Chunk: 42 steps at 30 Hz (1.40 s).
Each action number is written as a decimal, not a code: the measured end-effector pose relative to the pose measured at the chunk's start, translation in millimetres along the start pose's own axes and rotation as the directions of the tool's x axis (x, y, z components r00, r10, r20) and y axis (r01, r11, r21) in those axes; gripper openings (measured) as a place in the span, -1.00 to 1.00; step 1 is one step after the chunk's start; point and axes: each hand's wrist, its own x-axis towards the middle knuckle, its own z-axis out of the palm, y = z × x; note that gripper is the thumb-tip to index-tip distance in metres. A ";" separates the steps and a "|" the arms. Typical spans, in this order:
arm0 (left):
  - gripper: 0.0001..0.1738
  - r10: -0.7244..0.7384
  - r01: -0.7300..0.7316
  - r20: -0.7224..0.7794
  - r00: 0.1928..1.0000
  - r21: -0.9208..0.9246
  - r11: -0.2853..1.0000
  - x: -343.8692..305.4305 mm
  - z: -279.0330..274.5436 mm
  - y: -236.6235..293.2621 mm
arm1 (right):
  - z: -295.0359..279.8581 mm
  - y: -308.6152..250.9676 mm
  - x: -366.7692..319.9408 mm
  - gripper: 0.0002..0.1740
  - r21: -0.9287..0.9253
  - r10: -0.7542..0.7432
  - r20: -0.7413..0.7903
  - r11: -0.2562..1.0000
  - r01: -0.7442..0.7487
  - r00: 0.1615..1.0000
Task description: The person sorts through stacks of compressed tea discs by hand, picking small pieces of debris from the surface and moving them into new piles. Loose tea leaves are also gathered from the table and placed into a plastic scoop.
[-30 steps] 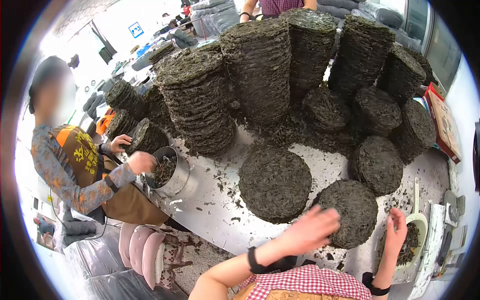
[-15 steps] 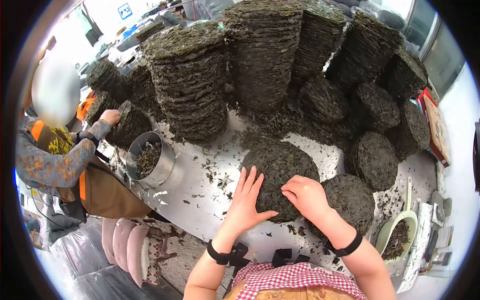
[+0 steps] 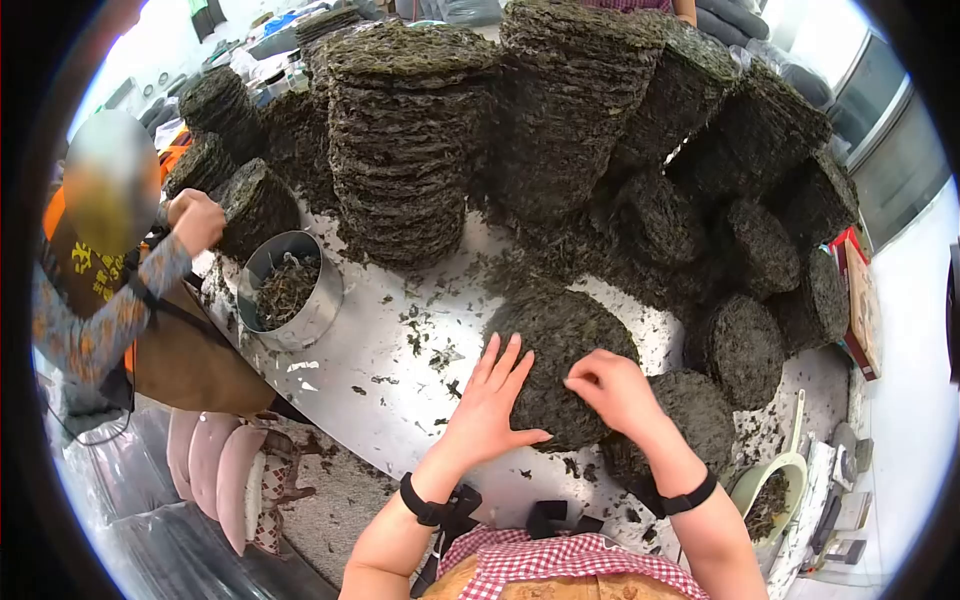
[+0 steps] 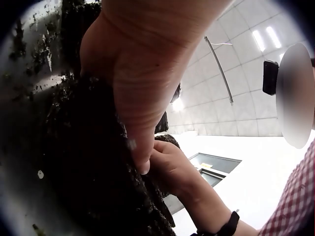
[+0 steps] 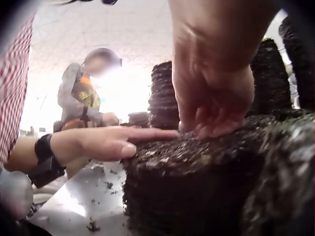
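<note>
A dark round stack of layered, dried seaweed-like sheets lies before the person. On its left part rests the left hand, fingers straight and spread, thumb out to the side. The right hand has curled fingers, its fingertips together at the top surface. In the right wrist view, the right hand bends down onto the stack, beside the extended left hand; anything between its fingertips is hidden. The left wrist view shows the left thumb along the dark edge, near the right hand.
Tall dark stacks stand behind, with shorter ones at right. A metal pot of scraps stands left, near another person. At right lies a pale scoop. Loose flakes litter the table.
From hovering over the right-hand disc and near the scoop, both hands have moved left onto the larger stack. Over the last half second they have stayed there, while the view has shifted.
</note>
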 end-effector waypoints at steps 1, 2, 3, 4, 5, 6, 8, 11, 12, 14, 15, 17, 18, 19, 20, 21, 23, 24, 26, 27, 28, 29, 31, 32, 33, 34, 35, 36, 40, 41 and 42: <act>0.17 -0.003 0.003 -0.004 1.000 -0.009 1.000 -0.6 -0.1 -1.2 | -12.8 -2.6 -2.0 -0.91 0.216 0.121 0.011 0.969 -0.121 0.993; 0.18 -0.007 0.007 -0.004 1.000 -0.019 1.000 -2.3 0.4 -1.8 | -21.1 1.4 -3.4 -0.91 0.373 0.222 0.001 0.905 -0.206 0.975; 0.18 -0.009 0.009 -0.007 1.000 -0.026 1.000 -3.6 0.4 -1.3 | -28.7 6.1 -4.8 -0.90 0.523 0.323 0.005 0.806 -0.278 0.946; 0.18 -0.017 0.017 0.003 1.000 -0.018 1.000 -3.5 -0.9 -0.2 | -33.9 12.1 -3.7 -0.93 0.553 0.338 -0.021 0.788 -0.270 0.941; 0.18 -0.019 0.019 0.013 1.000 -0.005 1.000 -1.6 -2.4 0.6 | -36.2 13.7 -1.2 -0.93 0.552 0.338 -0.030 0.790 -0.267 0.941; 0.18 -0.025 0.025 0.020 0.999 -0.001 1.000 -1.3 -2.6 0.9 | -38.6 14.8 1.9 -0.93 0.503 0.327 -0.035 0.822 -0.266 0.944; 0.18 -0.019 0.019 0.028 0.999 0.003 1.000 -0.3 -3.1 0.4 | -30.9 25.0 11.6 -0.92 0.440 0.285 -0.055 0.867 -0.233 0.957; 0.19 -0.016 0.015 0.042 0.999 0.014 1.000 -0.8 -2.9 0.0 | -12.8 25.0 24.8 -0.93 0.201 0.183 -0.093 0.966 -0.161 0.979; 0.19 -0.013 0.012 0.039 0.999 0.020 1.000 -0.5 -2.4 -0.4 | -9.0 28.2 27.4 -0.93 0.199 0.176 -0.091 0.968 -0.155 0.980; 0.18 -0.007 0.006 0.025 1.000 0.034 0.999 0.2 -0.1 -0.5 | -0.1 33.2 31.4 -0.92 0.044 0.141 -0.164 0.990 -0.135 0.976; 0.18 0.007 -0.008 0.023 1.000 0.047 0.999 0.5 0.2 -0.2 | 2.1 32.6 35.0 -0.92 0.046 0.134 -0.161 0.991 -0.128 0.978; 0.17 0.013 -0.014 0.029 1.000 0.055 0.998 0.3 0.5 0.9 | 4.5 30.0 36.3 -0.88 -0.191 0.048 -0.167 0.978 -0.080 0.985; 0.17 0.007 -0.009 0.022 1.000 0.068 0.998 0.7 1.1 0.9 | 2.4 26.0 38.0 -0.89 -0.269 0.052 -0.137 0.959 -0.087 0.989; 0.18 0.004 -0.006 0.019 1.000 0.080 0.997 0.6 1.5 2.3 | -2.1 24.3 37.3 -0.89 -0.264 0.065 -0.152 0.959 -0.104 0.986; 0.18 0.019 -0.022 0.033 0.999 0.080 0.997 -0.7 0.6 4.6 | -6.9 22.7 35.0 -0.89 -0.211 0.074 -0.120 0.973 -0.099 0.990; 0.16 0.012 -0.014 0.038 0.999 0.070 0.997 -1.0 -2.5 5.5 | -12.1 20.4 30.6 -0.88 -0.156 0.078 -0.091 0.984 -0.091 0.993; 0.15 0.026 -0.029 0.044 0.999 0.066 0.997 5.0 -12.6 1.6 | -49.8 -6.0 1.8 -0.87 0.003 0.081 -0.131 0.997 -0.081 0.988; 0.15 0.039 -0.041 0.028 0.999 0.079 0.996 8.3 -16.5 -3.2 | -68.3 -15.2 -21.2 -0.87 0.058 0.070 -0.191 0.996 -0.060 0.979; 0.16 0.073 -0.077 0.036 0.997 0.116 0.990 19.8 -22.5 -14.1 | -113.7 -27.3 -81.0 -0.87 0.275 0.247 -0.209 0.944 -0.185 0.946; 0.14 0.073 -0.081 0.053 0.996 0.156 0.985 25.6 -28.5 -13.4 | -138.8 -32.1 -115.7 -0.88 0.378 0.345 -0.192 0.890 -0.255 0.919; 0.09 0.074 -0.084 0.060 0.995 0.196 0.977 29.4 -37.1 -5.9 | -154.9 -14.2 -155.8 -0.91 0.428 0.374 -0.255 0.871 -0.243 0.892; 0.05 0.073 -0.086 0.063 0.995 0.239 0.967 33.6 -44.3 6.8 | -170.2 0.8 -197.7 -0.94 0.518 0.448 -0.309 0.819 -0.247 0.839; -0.03 0.140 -0.141 0.016 0.990 0.174 0.975 39.4 -47.8 39.3 | -192.0 46.4 -285.3 -0.91 0.642 0.557 -0.396 0.737 -0.214 0.730; -0.11 0.162 -0.155 -0.051 0.986 0.119 0.981 39.8 -44.0 51.2 | -193.2 67.7 -321.3 -0.89 0.688 0.654 -0.466 0.691 -0.220 0.596; -0.11 0.176 -0.171 -0.033 0.984 0.117 0.978 40.4 -32.6 60.4 | -179.1 79.0 -343.3 -0.89 0.696 0.666 -0.472 0.684 -0.221 0.577; -0.17 0.292 -0.294 0.030 0.956 0.057 0.954 40.9 -17.0 70.7 | -161.3 91.1 -363.4 -0.89 0.660 0.689 -0.517 0.698 -0.276 0.507; -0.23 0.405 -0.406 0.079 0.911 -0.006 0.914 41.5 -0.6 82.4 | -144.2 103.9 -379.6 -0.89 0.623 0.699 -0.564 0.710 -0.329 0.440; -0.23 0.470 -0.466 0.171 0.866 -0.067 0.882 39.6 18.4 96.7 | -132.8 117.3 -390.1 -0.88 0.580 0.694 -0.610 0.719 -0.382 0.381; -0.16 0.569 -0.580 0.365 0.737 -0.090 0.809 18.0 97.0 151.0 | -102.5 125.1 -364.4 -0.89 0.447 0.652 -0.663 0.739 -0.504 0.368; -0.13 0.555 -0.581 0.387 0.736 -0.058 0.812 16.3 110.2 157.5 | -94.5 124.5 -345.6 -0.90 0.413 0.618 -0.659 0.774 -0.480 0.429; -0.14 0.542 -0.576 0.396 0.741 -0.039 0.816 15.4 122.8 158.1 | -86.8 127.8 -327.4 -0.87 0.514 0.630 -0.623 0.777 -0.364 0.464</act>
